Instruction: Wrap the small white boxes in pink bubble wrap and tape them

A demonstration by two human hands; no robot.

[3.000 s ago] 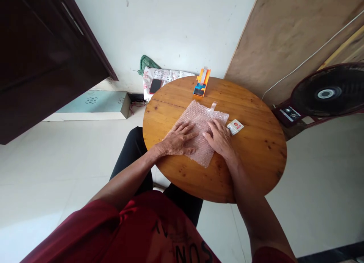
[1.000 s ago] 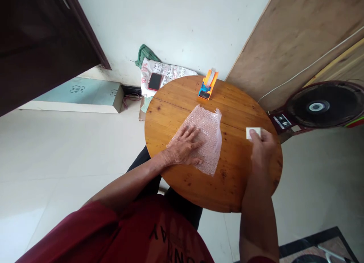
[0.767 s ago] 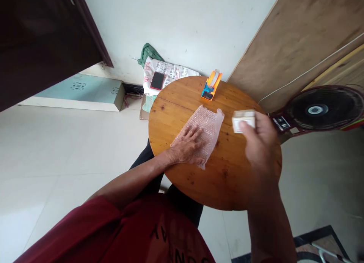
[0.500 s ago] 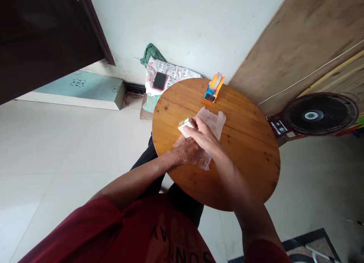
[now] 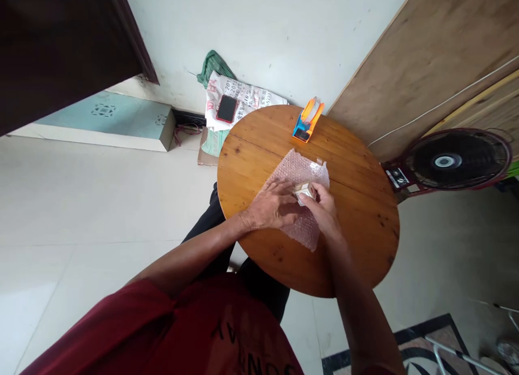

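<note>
On the round wooden table (image 5: 357,202) lies a sheet of pinkish bubble wrap (image 5: 305,235). My right hand (image 5: 325,208) grips a small white box (image 5: 304,192) with thumb and fingers, low over the wrap's right part. Flat on the left part of the sheet rests my left hand (image 5: 270,206), its fingers spread and their tips close to the box. Whether those fingertips touch the box I cannot tell. An orange and blue tape dispenser (image 5: 308,120) stands at the table's far edge.
Beyond the table, a phone (image 5: 227,109) lies on a printed white sack (image 5: 251,96) by the wall. A dark round fan (image 5: 446,161) is at the right. Dark-trousered legs (image 5: 206,218) are under the near left edge.
My right hand has brought the box right and lower, onto the wrap. The bubble wrap lies flatter and shifted rightward. My left hand has spread its fingers over it.
</note>
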